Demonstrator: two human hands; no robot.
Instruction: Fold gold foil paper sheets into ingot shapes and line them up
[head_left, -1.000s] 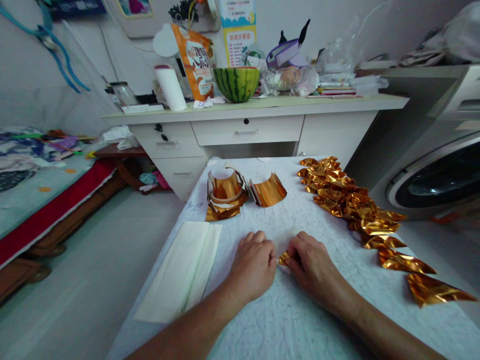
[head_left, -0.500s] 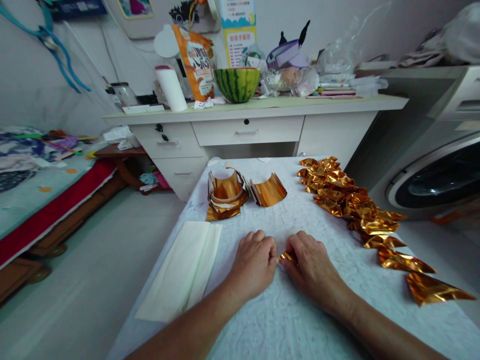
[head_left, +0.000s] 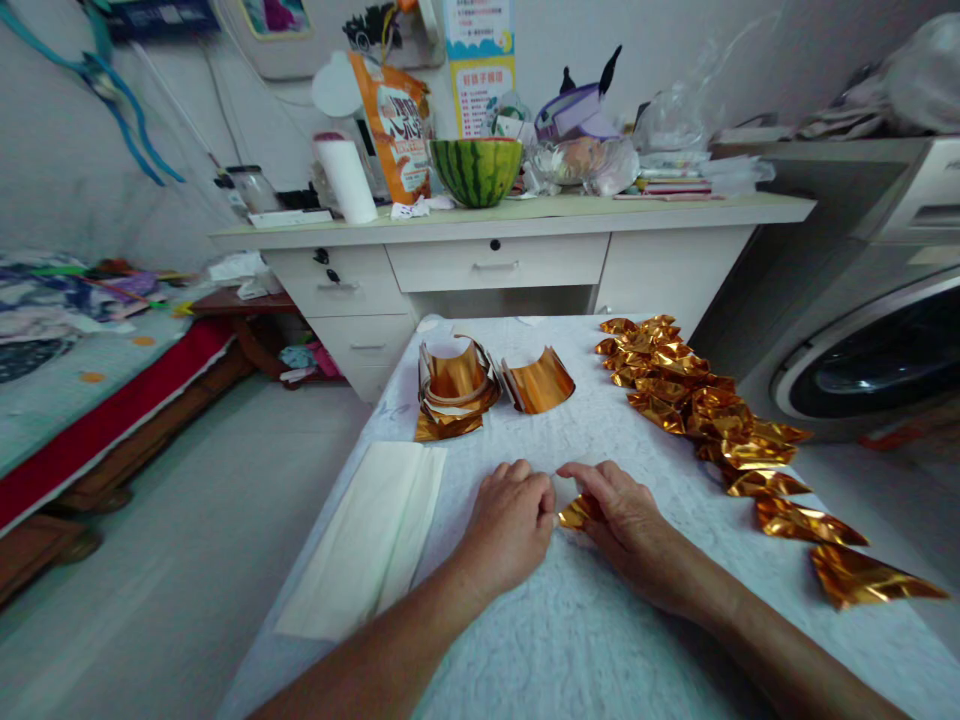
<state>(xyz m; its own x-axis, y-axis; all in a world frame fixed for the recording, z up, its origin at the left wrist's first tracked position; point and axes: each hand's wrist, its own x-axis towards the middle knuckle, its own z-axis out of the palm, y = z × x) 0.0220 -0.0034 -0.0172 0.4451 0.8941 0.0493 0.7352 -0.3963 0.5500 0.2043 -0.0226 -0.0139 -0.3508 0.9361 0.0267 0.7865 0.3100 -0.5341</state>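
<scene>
My right hand (head_left: 626,525) curls around a small piece of gold foil (head_left: 574,513), its index finger lifted and stretched toward the left. Against the left end of that foil sits my left hand (head_left: 514,520), closed in a pinch; its fingertips are mostly hidden. Something pale, which I cannot make out, shows between the two hands. Beyond them stands a curled stack of gold foil sheets (head_left: 457,385), with a smaller curved stack (head_left: 540,382) beside it. Folded and twisted gold foil pieces (head_left: 720,415) form a long row down the table's right side.
Flat off-white paper (head_left: 360,545) lies on the left of the cloth-covered table (head_left: 540,645). A white desk (head_left: 495,262) borders the far end, with a halved watermelon (head_left: 476,172) on top. The washing machine (head_left: 847,250) stands at right, a bed (head_left: 97,400) at left.
My right index finger has lifted and straightened, and the hand has opened a little, baring more of the gold foil. My left hand stays in place.
</scene>
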